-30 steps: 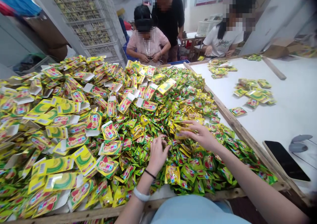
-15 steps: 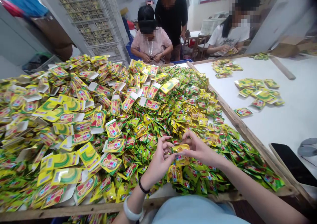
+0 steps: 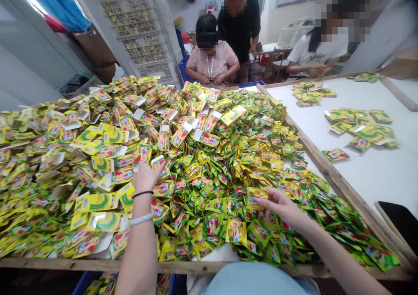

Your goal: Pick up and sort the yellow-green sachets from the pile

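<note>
A huge heap of small green and yellow sachets (image 3: 228, 164) covers the right half of the table in front of me, with larger yellow printed cards (image 3: 94, 155) piled on the left half. My right hand (image 3: 277, 206) pinches a small stack of sachets (image 3: 257, 196) just above the heap. My left hand (image 3: 145, 177) reaches forward to the left, fingers curled onto one of the cards (image 3: 158, 162) at the edge of the card pile. A black band and a white bracelet circle my left wrist.
A wooden rail (image 3: 326, 169) separates my heap from a white table (image 3: 375, 169) carrying small sachet piles (image 3: 359, 127) and a dark phone (image 3: 400, 221). Three people work at the far side. Stacked white crates (image 3: 143, 34) stand at the back left. A wooden front edge (image 3: 98, 264) borders the table.
Both hands were together holding sachets in front of me. My left hand has since let go and reached left to the cards, while my right hand keeps the sachets.
</note>
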The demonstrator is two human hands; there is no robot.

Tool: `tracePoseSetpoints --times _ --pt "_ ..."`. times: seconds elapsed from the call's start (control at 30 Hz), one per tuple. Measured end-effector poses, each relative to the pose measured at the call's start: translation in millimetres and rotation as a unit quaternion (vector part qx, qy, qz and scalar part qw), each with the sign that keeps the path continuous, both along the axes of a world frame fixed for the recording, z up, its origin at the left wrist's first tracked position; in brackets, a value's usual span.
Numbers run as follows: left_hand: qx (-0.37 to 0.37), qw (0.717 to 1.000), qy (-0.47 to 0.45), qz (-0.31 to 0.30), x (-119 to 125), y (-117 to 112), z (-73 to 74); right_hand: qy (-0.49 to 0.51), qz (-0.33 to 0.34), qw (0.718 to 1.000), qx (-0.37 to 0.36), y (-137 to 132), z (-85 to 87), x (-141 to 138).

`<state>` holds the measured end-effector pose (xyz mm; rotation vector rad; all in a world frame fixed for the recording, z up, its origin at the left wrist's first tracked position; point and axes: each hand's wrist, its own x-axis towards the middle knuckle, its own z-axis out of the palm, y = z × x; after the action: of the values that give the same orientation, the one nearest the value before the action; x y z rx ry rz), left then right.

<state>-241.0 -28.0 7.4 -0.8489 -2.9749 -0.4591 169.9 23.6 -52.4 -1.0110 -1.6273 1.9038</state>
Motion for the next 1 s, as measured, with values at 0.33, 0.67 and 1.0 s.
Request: tracePoseSetpoints --times 0.33,0.67,1.0 --pt "0.194 0.759 -0.489 -0.383 144.9 -10.1 1.1 0.132 -0.07 0.982 0.113 -2.0 60.4 -15.0" --pt "0.122 0.702 -0.529 -0.461 208.9 -33.7 -20.8 -0.067 0.147 0.878 0.45 -3.3 91.5 -29.4" --pt "0.086 0.648 -0.588 -0.477 219.4 -53.1 -37.5 -0.06 0.153 0.939 0.302 -13.2 75.8 -1.3"
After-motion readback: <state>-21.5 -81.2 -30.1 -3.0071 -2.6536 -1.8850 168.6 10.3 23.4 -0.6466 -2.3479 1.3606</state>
